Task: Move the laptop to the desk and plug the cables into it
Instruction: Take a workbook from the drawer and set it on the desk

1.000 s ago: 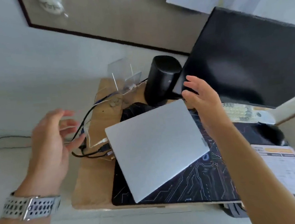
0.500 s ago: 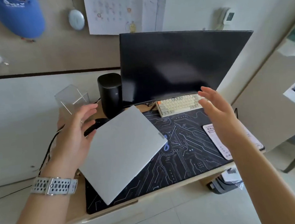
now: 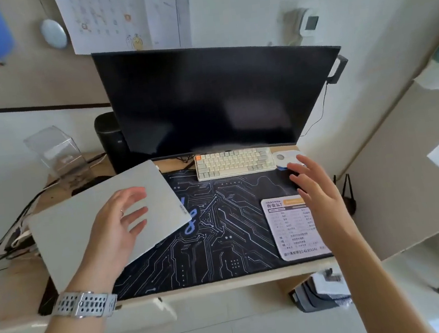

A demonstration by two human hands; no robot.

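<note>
A closed silver laptop [image 3: 83, 225] lies at an angle on the left half of the wooden desk [image 3: 226, 284], partly on a black circuit-pattern desk mat [image 3: 215, 238]. Several black and white cables [image 3: 13, 241] bunch at the laptop's left edge; whether any is plugged in is hidden. My left hand [image 3: 118, 227] hovers over the laptop lid, fingers spread, holding nothing. My right hand [image 3: 315, 191] is raised over the right side of the mat, fingers apart and empty.
A dark monitor [image 3: 218, 98] stands at the back with a cream keyboard [image 3: 234, 162] and a white mouse [image 3: 284, 158] below it. A black speaker [image 3: 110, 140] and a clear plastic box [image 3: 55, 155] sit back left. A printed card [image 3: 293, 226] lies on the mat's right.
The view swung right and levelled on the desk. My left hand moved from beside the cables to above the laptop lid. My right hand moved away from the laptop to the right.
</note>
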